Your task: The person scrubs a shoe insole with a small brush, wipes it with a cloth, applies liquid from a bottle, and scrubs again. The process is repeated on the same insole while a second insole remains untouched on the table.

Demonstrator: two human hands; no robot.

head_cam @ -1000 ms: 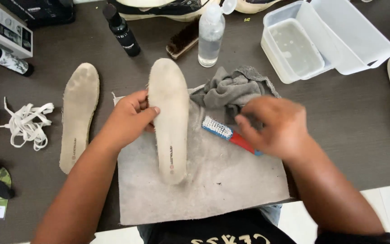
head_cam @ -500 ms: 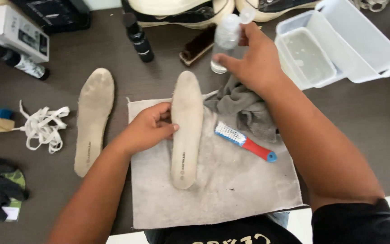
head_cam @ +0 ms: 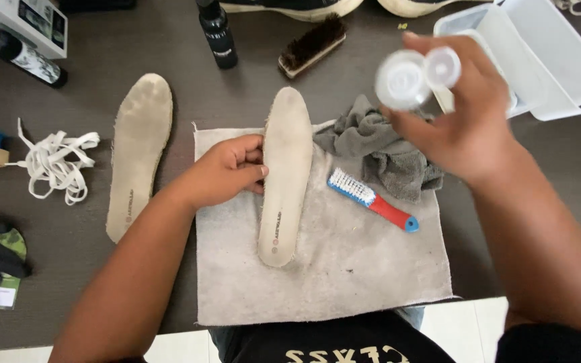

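Clear bottle (head_cam: 411,77), blurred, is gripped by right hand (head_cam: 462,121) above rag (head_cam: 384,151). Insole (head_cam: 284,181) on cloth (head_cam: 344,269) is pinned by left hand (head_cam: 223,171), fingers curled on its left edge; brush (head_cam: 371,199) lies right.

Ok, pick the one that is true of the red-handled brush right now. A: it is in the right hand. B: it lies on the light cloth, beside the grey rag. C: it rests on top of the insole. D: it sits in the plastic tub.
B: the red-handled brush lies untouched on the light cloth beside the grey rag, while the right hand holds a clear bottle.
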